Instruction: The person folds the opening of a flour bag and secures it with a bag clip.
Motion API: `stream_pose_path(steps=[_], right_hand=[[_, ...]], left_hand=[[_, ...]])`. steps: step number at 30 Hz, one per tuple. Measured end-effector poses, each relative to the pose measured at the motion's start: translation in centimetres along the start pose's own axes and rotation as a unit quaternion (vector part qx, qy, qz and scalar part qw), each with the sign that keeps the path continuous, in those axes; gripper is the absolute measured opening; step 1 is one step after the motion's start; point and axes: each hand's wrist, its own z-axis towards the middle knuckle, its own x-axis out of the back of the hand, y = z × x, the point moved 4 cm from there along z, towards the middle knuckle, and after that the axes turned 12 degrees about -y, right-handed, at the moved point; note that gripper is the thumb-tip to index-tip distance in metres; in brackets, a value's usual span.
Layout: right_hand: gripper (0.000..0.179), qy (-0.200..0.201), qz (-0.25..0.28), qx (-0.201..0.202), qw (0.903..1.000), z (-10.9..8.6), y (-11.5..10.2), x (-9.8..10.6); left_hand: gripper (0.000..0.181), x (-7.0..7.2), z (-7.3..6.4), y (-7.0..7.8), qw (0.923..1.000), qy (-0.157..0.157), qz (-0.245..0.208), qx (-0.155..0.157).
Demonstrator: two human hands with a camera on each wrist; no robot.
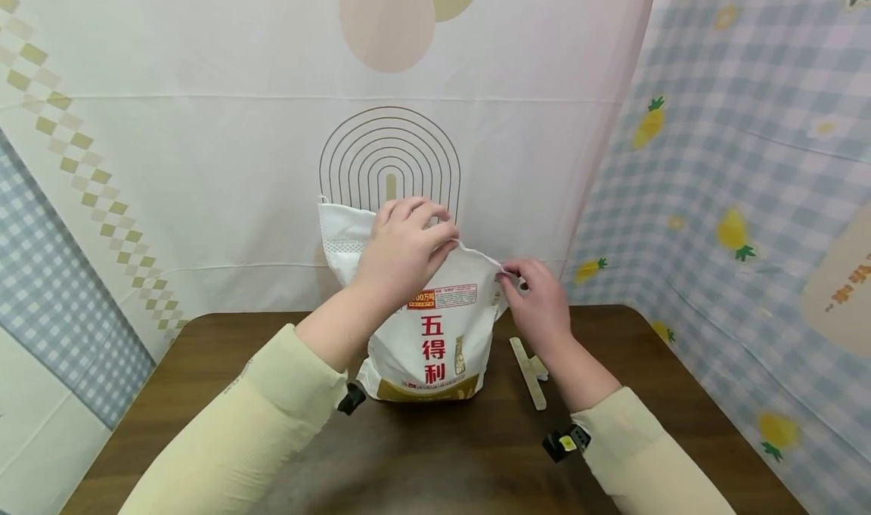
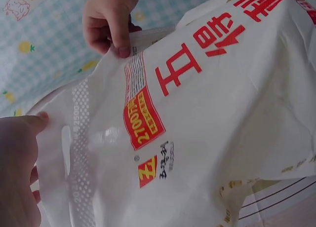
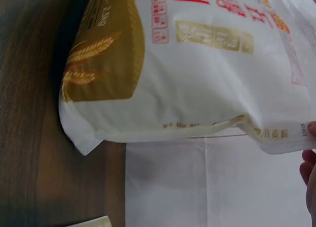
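Note:
A white flour bag (image 1: 398,349) with red characters stands upright on the table in the head view, its top edge slanting down to the right. Over the middle of that edge is my left hand (image 1: 408,246); the left wrist view shows its thumb in front and fingertips behind, gripping the plastic beside the handle slot. My right hand (image 1: 540,299) pinches the upper right edge between thumb and fingers. Wheat ears on a gold panel (image 3: 111,54) mark the bag's lower part in the right wrist view. A pale bag clip (image 1: 527,375) lies right of the bag, touched by neither hand.
The dark wooden table (image 1: 422,462) extends around the bag. Close behind it hangs a white patterned cloth (image 1: 238,167). A blue checked cloth (image 1: 714,159) borders the right side, and another checked cloth hangs at the left.

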Motion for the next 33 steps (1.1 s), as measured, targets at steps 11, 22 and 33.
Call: stream_pose_path(steps=[11, 22, 33], right_hand=[[0.013, -0.010, 0.020, 0.052, 0.9984, -0.7, 0.7, -0.8], [0.020, -0.005, -0.046, 0.141, 0.9890, -1.9, 0.8, -1.8], [0.022, -0.034, -0.004, 0.145, 0.9889, -2.3, 0.7, -2.3]], left_hand=[[0.013, 0.3, -1.0, -1.4, 0.9977, -0.064, -0.020, -0.009], [0.032, 0.4, 0.8, 0.2, 0.9869, -0.116, 0.043, 0.103], [0.034, 0.4, 2.1, 1.1, 0.9534, -0.219, 0.160, 0.132]])
